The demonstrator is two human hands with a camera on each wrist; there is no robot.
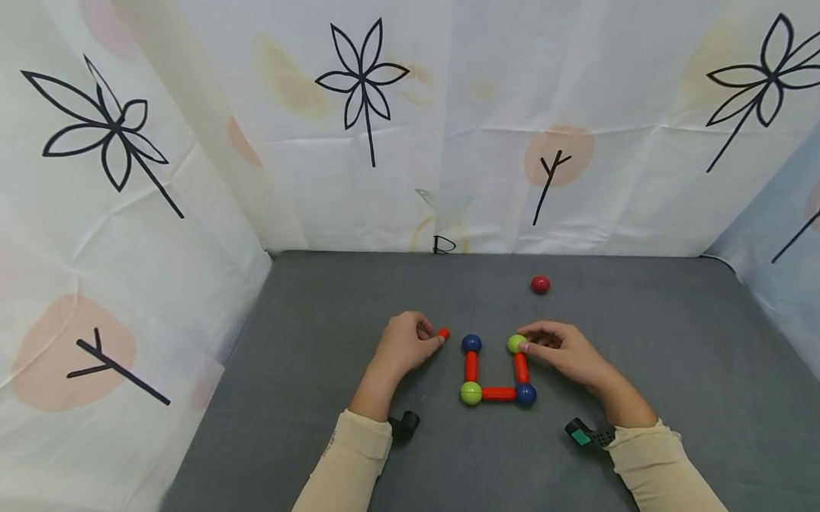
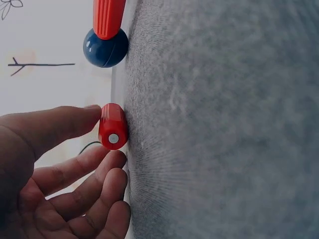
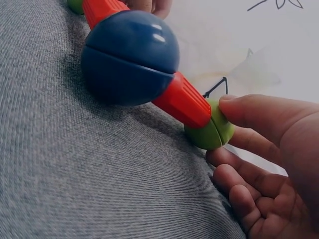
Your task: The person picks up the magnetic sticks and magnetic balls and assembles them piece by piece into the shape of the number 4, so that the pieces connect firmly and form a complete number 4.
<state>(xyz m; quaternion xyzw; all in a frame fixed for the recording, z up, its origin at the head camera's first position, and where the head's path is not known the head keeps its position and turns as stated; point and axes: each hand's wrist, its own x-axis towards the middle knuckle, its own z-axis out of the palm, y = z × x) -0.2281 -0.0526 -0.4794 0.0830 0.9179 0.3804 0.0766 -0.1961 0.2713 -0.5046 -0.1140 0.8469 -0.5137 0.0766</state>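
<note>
Three red rods and several balls are joined in a U shape on the grey table. Its left arm ends in a blue ball (image 1: 472, 343), and a green ball (image 1: 470, 393) forms the near left corner. Another blue ball (image 3: 129, 57) makes the near right corner. My right hand (image 1: 571, 354) pinches the green ball (image 3: 203, 134) at the far end of the right arm between thumb and fingers. Left of the U, my left hand (image 1: 402, 346) pinches a loose red rod (image 2: 113, 127) lying at the tabletop, its metal tip facing the wrist camera.
A single red ball (image 1: 539, 284) lies farther back on the grey table (image 1: 356, 289), beyond the U. White patterned cloth (image 1: 459, 131) hangs behind the table and along both sides. Each wrist wears a dark strapped device.
</note>
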